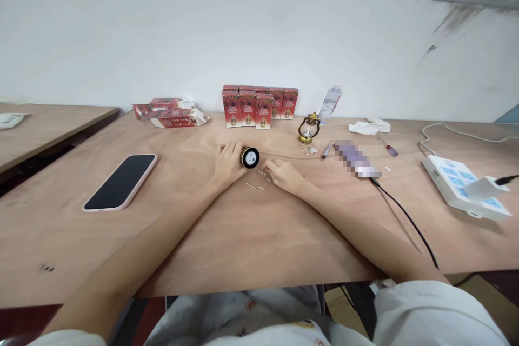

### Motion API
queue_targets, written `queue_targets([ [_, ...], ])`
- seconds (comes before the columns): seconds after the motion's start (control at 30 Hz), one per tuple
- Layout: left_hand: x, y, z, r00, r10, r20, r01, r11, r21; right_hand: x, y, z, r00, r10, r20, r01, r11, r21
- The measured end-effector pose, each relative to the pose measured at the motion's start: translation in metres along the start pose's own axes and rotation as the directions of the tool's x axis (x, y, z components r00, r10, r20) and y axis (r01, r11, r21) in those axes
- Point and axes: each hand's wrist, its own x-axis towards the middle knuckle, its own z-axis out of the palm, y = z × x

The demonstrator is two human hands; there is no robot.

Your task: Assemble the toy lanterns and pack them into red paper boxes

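Observation:
My left hand [227,163] rests on the wooden table [259,227] and grips a small round black-and-gold part with a white face [250,157], holding it on its side. My right hand [284,174] lies just right of that part, palm down, fingers curled toward the table; I cannot make out whether they hold anything. A few thin metal pins [259,181] lie on the wood between and just in front of both hands. A small gold lantern [308,129] stands upright farther back to the right.
A phone [120,181] lies face up at left. Red boxes [259,106] stand in a row by the wall, with opened ones [170,113] to their left. At right are a plastic bottle [330,101], tissue [368,127], screwdrivers [390,148], a cabled blurred object [357,159] and a power strip [462,186].

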Motion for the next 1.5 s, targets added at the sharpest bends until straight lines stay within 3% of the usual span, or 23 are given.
queue_targets([
  [0.13, 0.000, 0.000, 0.000, 1.000, 0.008, -0.009, -0.008, 1.000, 0.011, 0.000, 0.000, 0.000, 0.999, -0.053, 0.005, 0.054, 0.995, -0.079],
  [0.4, 0.000, 0.001, 0.000, 0.999, 0.036, -0.009, -0.036, 0.999, 0.031, -0.003, 0.001, -0.001, 0.972, -0.129, -0.195, 0.145, 0.987, 0.071],
  [0.57, 0.001, 0.003, -0.002, 0.997, 0.079, 0.012, -0.080, 0.995, 0.059, -0.005, -0.009, -0.006, 0.864, -0.371, -0.339, 0.428, 0.897, 0.109],
  [0.67, 0.001, 0.006, -0.003, 0.992, 0.126, 0.025, -0.127, 0.990, 0.068, -0.005, -0.016, -0.008, 0.805, -0.462, -0.373, 0.512, 0.858, 0.043],
  [0.83, 0.001, 0.011, -0.003, 0.980, 0.195, 0.042, -0.198, 0.978, 0.059, -0.003, -0.022, -0.011, 0.759, -0.470, -0.451, 0.506, 0.861, -0.045],
  [1.17, 0.001, 0.010, -0.001, 0.975, 0.221, 0.015, -0.221, 0.971, 0.089, -0.002, -0.021, -0.009, 0.776, -0.462, -0.429, 0.515, 0.857, 0.010],
  [1.5, -0.001, 0.006, 0.002, 0.946, 0.314, -0.078, -0.304, 0.946, 0.113, 0.001, -0.025, -0.011, 0.723, -0.486, -0.491, 0.554, 0.832, -0.007],
])
